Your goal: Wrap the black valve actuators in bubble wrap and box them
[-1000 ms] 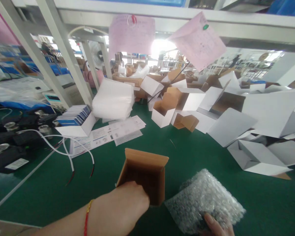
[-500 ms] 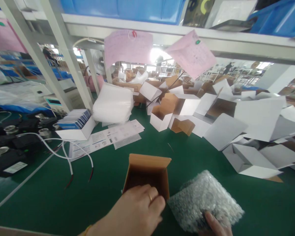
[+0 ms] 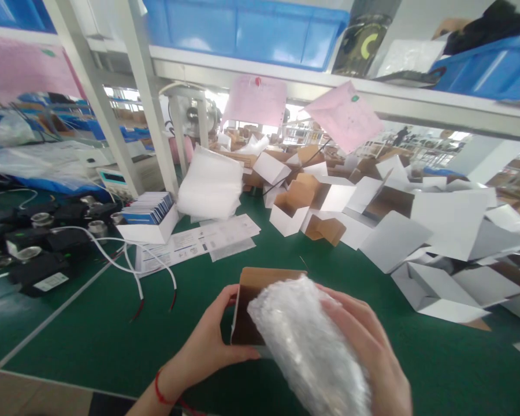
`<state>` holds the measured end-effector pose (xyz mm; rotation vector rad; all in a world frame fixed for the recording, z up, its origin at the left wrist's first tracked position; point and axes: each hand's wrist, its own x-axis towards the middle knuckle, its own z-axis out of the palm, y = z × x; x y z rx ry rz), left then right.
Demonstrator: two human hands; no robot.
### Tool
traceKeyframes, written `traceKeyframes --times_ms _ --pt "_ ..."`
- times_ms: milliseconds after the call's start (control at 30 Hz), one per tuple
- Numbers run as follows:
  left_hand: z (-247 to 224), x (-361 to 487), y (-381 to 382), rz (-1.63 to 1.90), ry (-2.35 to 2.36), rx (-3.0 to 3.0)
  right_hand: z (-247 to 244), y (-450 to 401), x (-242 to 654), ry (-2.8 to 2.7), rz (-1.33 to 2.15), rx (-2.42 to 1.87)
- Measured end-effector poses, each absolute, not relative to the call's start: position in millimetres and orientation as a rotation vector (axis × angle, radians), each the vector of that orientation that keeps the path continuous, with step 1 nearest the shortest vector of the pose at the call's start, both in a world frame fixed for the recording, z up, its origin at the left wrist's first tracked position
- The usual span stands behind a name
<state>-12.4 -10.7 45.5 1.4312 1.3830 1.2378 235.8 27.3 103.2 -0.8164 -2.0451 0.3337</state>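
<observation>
An open cardboard box (image 3: 266, 277), brown inside, stands on the green table near its front edge. My left hand (image 3: 219, 335) grips the box's left side, thumb along the front and fingers behind. A bubble-wrapped bundle (image 3: 309, 346) is tilted over the box, its upper end at the opening. My right hand (image 3: 366, 341) is closed round the bundle's right side. Whatever is inside the wrap cannot be made out. The bundle covers the right part of the box.
White open boxes (image 3: 394, 237) pile up at the right. Foam sheets (image 3: 212, 182), printed sheets (image 3: 199, 242), a box of booklets (image 3: 149, 222), white cables (image 3: 134, 268) and black devices (image 3: 39, 268) lie left. A shelf (image 3: 242, 66) with blue bins (image 3: 247, 29) spans above.
My left hand has come out of the box opening and now holds its left side. My right hand has lifted the bubble-wrapped bundle from the table and brought it left over the box.
</observation>
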Motion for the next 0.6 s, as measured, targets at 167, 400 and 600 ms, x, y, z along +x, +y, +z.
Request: traceKeyframes --times_ms 167,400,600 --pt "56 -13 -18 1.329 1.413 1.508 120 35 198 -2.417 -0.156 -0.665" --pt "43 -12 -20 1.336 1.520 1.470 166 50 173 -2.819 0.280 -0.817" --pt "43 -26 -23 1.329 1.447 1.673 164 55 166 -2.888 0.383 -0.835"
